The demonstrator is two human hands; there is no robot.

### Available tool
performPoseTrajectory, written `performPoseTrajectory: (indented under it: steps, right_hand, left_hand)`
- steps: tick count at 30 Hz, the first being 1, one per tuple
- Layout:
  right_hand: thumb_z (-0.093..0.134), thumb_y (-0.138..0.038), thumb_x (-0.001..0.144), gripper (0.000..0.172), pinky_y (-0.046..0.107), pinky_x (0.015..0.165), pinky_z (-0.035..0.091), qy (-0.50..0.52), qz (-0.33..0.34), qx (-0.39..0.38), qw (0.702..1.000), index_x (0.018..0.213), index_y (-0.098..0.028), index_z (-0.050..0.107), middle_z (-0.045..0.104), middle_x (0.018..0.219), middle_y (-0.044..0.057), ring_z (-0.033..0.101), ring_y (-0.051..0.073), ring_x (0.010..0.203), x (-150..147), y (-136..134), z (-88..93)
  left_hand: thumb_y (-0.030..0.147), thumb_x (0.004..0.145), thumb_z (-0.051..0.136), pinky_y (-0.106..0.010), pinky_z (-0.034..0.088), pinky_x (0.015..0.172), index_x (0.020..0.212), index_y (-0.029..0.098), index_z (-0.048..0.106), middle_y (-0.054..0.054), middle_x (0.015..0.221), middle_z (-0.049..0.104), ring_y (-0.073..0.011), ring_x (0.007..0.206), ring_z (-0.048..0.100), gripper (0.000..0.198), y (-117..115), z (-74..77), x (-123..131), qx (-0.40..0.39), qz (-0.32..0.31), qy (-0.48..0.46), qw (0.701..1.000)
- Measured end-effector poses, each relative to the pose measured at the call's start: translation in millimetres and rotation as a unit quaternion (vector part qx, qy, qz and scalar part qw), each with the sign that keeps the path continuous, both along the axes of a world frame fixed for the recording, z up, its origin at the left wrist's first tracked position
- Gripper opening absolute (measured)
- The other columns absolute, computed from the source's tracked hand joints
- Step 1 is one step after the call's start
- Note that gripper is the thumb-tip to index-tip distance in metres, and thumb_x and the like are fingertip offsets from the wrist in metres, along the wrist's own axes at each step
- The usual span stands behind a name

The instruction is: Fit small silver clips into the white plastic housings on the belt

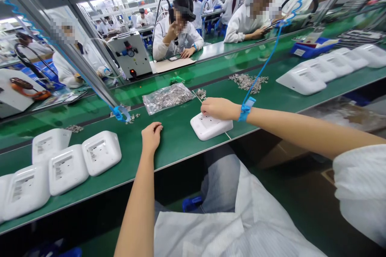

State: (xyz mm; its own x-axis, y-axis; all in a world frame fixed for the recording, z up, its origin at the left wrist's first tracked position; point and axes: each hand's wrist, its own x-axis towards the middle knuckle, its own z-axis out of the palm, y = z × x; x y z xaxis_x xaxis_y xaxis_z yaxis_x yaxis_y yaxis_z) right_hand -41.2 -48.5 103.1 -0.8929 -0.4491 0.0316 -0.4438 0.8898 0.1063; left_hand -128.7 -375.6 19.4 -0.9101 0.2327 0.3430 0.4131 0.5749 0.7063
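Observation:
A white plastic housing (pixel 208 127) lies on the green bench in front of me. My right hand (pixel 219 108), with a blue wrist strap, rests over its far edge with fingers curled down into the recessed face; whatever they pinch is hidden. To the left, my left hand (pixel 151 134) is held just above the bench, thumb and fingertips pressed together, apart from the housing. Anything in that pinch is too small to name. Beyond both hands lies a clear plastic bag (pixel 167 97) of small metal pieces, with a little loose pile (pixel 200 93) of them beside it.
Several white housings (pixel 68 168) stand at the left and another row (pixel 304 78) at the right. A larger heap of metal pieces (pixel 249 83) lies farther back, near a blue tray (pixel 313 48). A blue coiled cord (pixel 268 58) runs to my wrist strap. Co-workers sit opposite.

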Motion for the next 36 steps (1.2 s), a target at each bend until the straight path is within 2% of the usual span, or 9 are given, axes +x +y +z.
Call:
performPoseTrajectory:
  steps: [8, 12, 16, 19, 23, 30, 36]
  right_hand:
    - [0.055, -0.011, 0.096, 0.011, 0.03, 0.073, 0.035, -0.033, 0.004, 0.0, 0.999, 0.092, -0.014, 0.065, 0.064, 0.1, 0.011, 0.059, 0.024, 0.094, -3.6, 2.9, 2.5]
    - [0.057, -0.012, 0.096, 0.009, 0.029, 0.07, 0.033, -0.051, -0.005, 0.012, 0.999, 0.092, -0.014, 0.065, 0.062, 0.099, 0.011, 0.058, 0.021, 0.086, -7.1, 4.5, 5.2]
    - [0.064, -0.015, 0.091, 0.006, 0.028, 0.069, 0.033, -0.074, -0.013, -0.016, 0.997, 0.085, -0.015, 0.065, 0.062, 0.096, 0.009, 0.056, 0.019, 0.081, -11.8, 9.1, 9.0]
    - [0.065, -0.014, 0.088, 0.005, 0.028, 0.073, 0.036, -0.096, 0.015, -0.048, 0.994, 0.083, -0.015, 0.065, 0.064, 0.091, 0.008, 0.057, 0.02, 0.083, -17.7, 14.5, 14.0]
    - [0.058, -0.009, 0.088, 0.011, 0.028, 0.074, 0.038, -0.142, 0.046, -0.062, 0.987, 0.087, -0.015, 0.067, 0.067, 0.083, 0.005, 0.056, 0.017, 0.076, -29.8, 19.1, 23.9]
    - [0.062, -0.004, 0.083, 0.009, 0.027, 0.069, 0.034, -0.206, 0.05, 0.009, 0.977, 0.082, -0.012, 0.067, 0.068, 0.08, 0.005, 0.052, 0.015, 0.073, -48.7, 9.9, 37.7]
    - [0.062, -0.002, 0.081, 0.013, 0.027, 0.066, 0.031, -0.229, 0.08, 0.041, 0.969, 0.077, -0.014, 0.062, 0.059, 0.071, 0.0, 0.046, 0.013, 0.067, -55.0, 1.8, 37.0]
  left_hand:
    - [0.026, 0.085, 0.064, -0.032, 0.056, 0.088, 0.092, 0.021, 0.075, -0.003, 0.086, 0.078, -0.0198, 0.081, 0.072, 0.014, 0.4, -0.9, 0.4, 0.007, 0.001, 0.0, 1.0]
    - [0.026, 0.085, 0.064, -0.031, 0.056, 0.087, 0.092, 0.021, 0.075, -0.002, 0.085, 0.077, -0.0192, 0.08, 0.072, 0.014, 0.7, -0.7, 0.6, 0.009, -0.001, 0.001, 1.0]
    - [0.026, 0.084, 0.064, -0.03, 0.056, 0.086, 0.091, 0.021, 0.075, -0.002, 0.085, 0.077, -0.019, 0.079, 0.072, 0.014, 1.2, 0.2, 1.7, 0.011, 0.0, 0.001, 1.0]
    - [0.026, 0.084, 0.065, -0.031, 0.056, 0.086, 0.091, 0.021, 0.075, -0.002, 0.084, 0.077, -0.019, 0.078, 0.071, 0.013, 1.4, 0.4, 1.9, 0.012, 0.002, 0.0, 1.0]
    - [0.027, 0.083, 0.065, -0.031, 0.056, 0.084, 0.09, 0.022, 0.075, -0.002, 0.084, 0.077, -0.0192, 0.077, 0.071, 0.013, 1.3, 0.1, 1.1, 0.01, 0.004, 0.0, 1.0]
    - [0.028, 0.083, 0.064, -0.031, 0.056, 0.083, 0.089, 0.022, 0.075, -0.002, 0.084, 0.077, -0.0194, 0.077, 0.071, 0.014, 1.4, -0.5, 0.3, 0.01, 0.001, 0.0, 1.0]
    - [0.029, 0.083, 0.063, -0.031, 0.056, 0.083, 0.09, 0.022, 0.074, -0.002, 0.085, 0.077, -0.0191, 0.078, 0.071, 0.015, 1.2, -1.8, 1.4, 0.01, 0.003, -0.001, 1.0]
